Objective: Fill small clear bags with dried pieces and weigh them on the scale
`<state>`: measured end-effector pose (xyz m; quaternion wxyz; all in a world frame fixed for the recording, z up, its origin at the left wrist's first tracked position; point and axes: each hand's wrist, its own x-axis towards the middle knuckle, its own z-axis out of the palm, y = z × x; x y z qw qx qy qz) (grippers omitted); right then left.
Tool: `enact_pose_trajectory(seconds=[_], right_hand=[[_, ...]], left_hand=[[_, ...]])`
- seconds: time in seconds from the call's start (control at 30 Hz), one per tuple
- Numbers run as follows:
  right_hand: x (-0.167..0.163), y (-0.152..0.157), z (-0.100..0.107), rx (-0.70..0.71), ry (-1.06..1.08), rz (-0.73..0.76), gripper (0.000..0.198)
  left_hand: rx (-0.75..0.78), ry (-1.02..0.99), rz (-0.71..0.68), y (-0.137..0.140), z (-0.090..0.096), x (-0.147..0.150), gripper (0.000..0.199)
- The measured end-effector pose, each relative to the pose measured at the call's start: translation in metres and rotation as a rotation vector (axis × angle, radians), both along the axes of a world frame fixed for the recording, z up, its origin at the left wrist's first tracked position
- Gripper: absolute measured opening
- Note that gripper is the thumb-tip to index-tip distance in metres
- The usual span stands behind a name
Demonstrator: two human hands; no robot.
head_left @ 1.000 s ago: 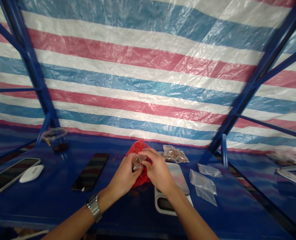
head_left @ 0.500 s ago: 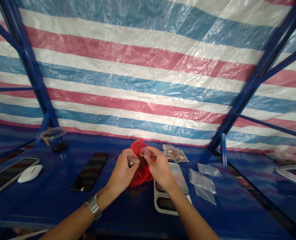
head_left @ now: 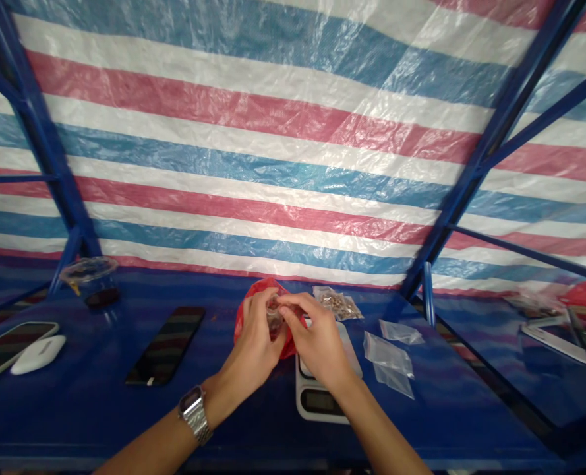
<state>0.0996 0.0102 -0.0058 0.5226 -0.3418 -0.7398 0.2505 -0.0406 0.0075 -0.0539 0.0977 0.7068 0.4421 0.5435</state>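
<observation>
My left hand (head_left: 256, 336), a metal-band watch on its wrist, curls around a small clear plastic container (head_left: 274, 318) with dark bits showing through it. Fingers of my right hand (head_left: 317, 333) are pinched together at the container's top; what is between them is hidden. Both hands are close together over a red plastic bag (head_left: 253, 290), whose inside they mostly cover. Under my right forearm lies a white kitchen scale (head_left: 306, 389) with a dark display, partly hidden.
Filled clear packets (head_left: 339, 303) lie behind the scale, and flat clear zip bags (head_left: 389, 356) to its right. Leftward are a black phone (head_left: 167, 346), a white earbud case (head_left: 38, 355), another phone (head_left: 6, 346) and a cup of dark liquid (head_left: 95, 284). Blue frame bars (head_left: 445, 218) rise behind.
My hands, earlier apart with a small clear piece in each, have come together over the red bag. The right hand's clear cup no longer shows separately. The camera has turned slightly right.
</observation>
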Motion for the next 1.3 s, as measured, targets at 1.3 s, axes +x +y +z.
enact_pose_trajectory(seconds=[1.3], right_hand=[[0.139, 0.027, -0.037, -0.064, -0.303, -0.504, 0.033]], left_hand=[[-0.125, 0.587, 0.219, 0.020, -0.003, -0.020, 0.034]])
